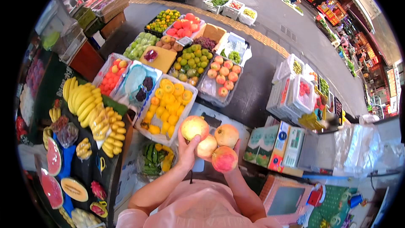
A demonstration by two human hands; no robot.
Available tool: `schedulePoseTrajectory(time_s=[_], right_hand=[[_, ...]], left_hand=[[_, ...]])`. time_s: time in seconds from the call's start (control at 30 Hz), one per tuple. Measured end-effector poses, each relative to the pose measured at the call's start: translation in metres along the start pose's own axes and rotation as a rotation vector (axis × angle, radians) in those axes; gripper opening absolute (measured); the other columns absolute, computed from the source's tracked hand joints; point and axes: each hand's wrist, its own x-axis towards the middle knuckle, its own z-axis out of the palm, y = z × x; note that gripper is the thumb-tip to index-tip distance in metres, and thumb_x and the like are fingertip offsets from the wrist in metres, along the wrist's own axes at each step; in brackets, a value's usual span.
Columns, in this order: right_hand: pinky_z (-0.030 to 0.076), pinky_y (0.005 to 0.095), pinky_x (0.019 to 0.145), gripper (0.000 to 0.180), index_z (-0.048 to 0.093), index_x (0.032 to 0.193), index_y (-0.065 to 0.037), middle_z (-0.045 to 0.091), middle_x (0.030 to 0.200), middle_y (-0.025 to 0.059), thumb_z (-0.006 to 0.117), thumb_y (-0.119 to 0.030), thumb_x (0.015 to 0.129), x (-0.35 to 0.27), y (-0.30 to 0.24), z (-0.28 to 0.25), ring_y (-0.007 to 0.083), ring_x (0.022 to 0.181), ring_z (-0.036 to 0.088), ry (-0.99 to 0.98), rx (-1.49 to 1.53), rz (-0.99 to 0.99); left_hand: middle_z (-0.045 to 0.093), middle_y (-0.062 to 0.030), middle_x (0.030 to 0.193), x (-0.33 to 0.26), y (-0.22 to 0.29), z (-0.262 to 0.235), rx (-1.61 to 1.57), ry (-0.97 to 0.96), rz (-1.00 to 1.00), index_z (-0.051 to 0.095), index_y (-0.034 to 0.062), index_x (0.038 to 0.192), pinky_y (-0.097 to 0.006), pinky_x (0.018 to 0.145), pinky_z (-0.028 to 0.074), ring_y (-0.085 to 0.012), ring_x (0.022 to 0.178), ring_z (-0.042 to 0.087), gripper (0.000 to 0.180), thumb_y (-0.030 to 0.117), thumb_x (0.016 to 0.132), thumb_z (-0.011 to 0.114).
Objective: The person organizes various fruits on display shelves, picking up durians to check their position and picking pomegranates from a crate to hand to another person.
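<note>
Several pomegranates [226,136], yellowish with red blush, are bunched together between my two hands in front of my chest. My left hand [185,150] wraps round the largest yellow-red one at the left, its thumb lying across the front. On the other side my right hand [237,148] cups the ones at the right from below and beside; most of its fingers are hidden behind the fruit. Beyond them stands a crate [214,97] partly filled with more pomegranates. A white crate of oranges [163,113] is just past my left hand.
Bananas [86,101], cut watermelon [54,156] and a halved melon [74,189] lie on the dark stand at left. Upright cartons [276,145] and stacked crates [284,97] stand at right. A wrapped watermelon [151,160] sits low by my left forearm. Fruit crates line the street edge.
</note>
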Motion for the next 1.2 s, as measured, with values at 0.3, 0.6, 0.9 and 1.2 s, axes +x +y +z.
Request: schedulePoseTrajectory(time_s=[0.3,0.6,0.9,1.2], right_hand=[[0.049,0.0559,0.105,0.086,0.045,0.148,-0.014,0.054,0.146,0.0131,0.043,-0.078,0.092,0.216,-0.172,-0.115,0.0353,0.129,0.056,0.118,0.026,0.073],[0.056,0.0537,0.096,0.08,0.049,0.146,-0.012,0.061,0.136,0.0138,0.05,-0.072,0.094,0.457,-0.391,-0.247,0.0331,0.119,0.064,0.405,-0.116,0.178],[0.059,0.0525,0.091,0.071,0.054,0.14,-0.009,0.065,0.13,0.0146,0.06,-0.063,0.094,0.641,-0.509,-0.355,0.0332,0.113,0.067,0.546,-0.194,0.352],[0.054,0.0539,0.097,0.071,0.055,0.141,-0.009,0.065,0.13,0.0113,0.058,-0.063,0.094,0.695,-0.555,-0.364,0.028,0.116,0.065,0.65,-0.439,0.639]], left_hand=[[0.046,-0.0109,0.146,0.26,-0.111,0.043,0.081,0.136,-0.062,0.033,0.0099,0.152,-0.039,0.112,0.042,-0.0244,0.135,0.047,0.067,0.017,0.095,0.067],[0.055,-0.0064,0.134,0.562,-0.278,0.073,-0.049,0.261,-0.273,0.041,0.0144,0.144,-0.038,0.1,0.047,-0.0218,0.121,0.055,0.057,0.028,0.095,0.068],[0.052,-0.0035,0.137,0.755,-0.421,0.061,-0.049,0.438,-0.327,0.041,0.0214,0.143,-0.038,0.094,0.045,-0.0219,0.12,0.052,0.065,0.042,0.091,0.072],[0.047,-0.0071,0.143,0.789,-0.46,0.049,-0.091,0.544,-0.437,0.031,0.0248,0.147,-0.058,0.1,0.044,-0.0269,0.127,0.051,0.075,0.049,0.09,0.072]])
